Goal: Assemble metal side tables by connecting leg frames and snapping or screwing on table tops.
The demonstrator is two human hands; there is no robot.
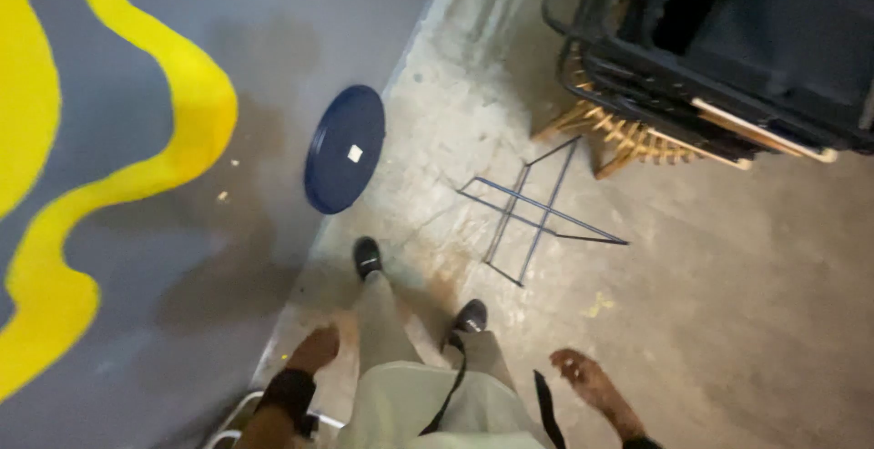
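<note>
Blue round tabletop (344,148) stands on its edge against the painted wall (118,121), propped where the wall meets the concrete floor (728,303), so it takes up little floor and stays put without a base. Its folding metal frame (537,208) lies flat on the floor just beside it, thin blue rods crossed (collapsed, it seems, which is why it lies flat rather than stands). Neither hand touches either piece. The left hand (314,349) hangs near the wall with its grip loosely curled around nothing, a dark band at the wrist, above a white metal piece (238,415) at the lower edge of the view. The right hand (583,372) hangs on the other side with fingers relaxed and apart, also empty. Both black shoes (367,256) point toward the tabletop. Towards the far corner of the floor, dark folded chairs with wooden slats (637,135) lean stacked together, well apart from the hands.
</note>
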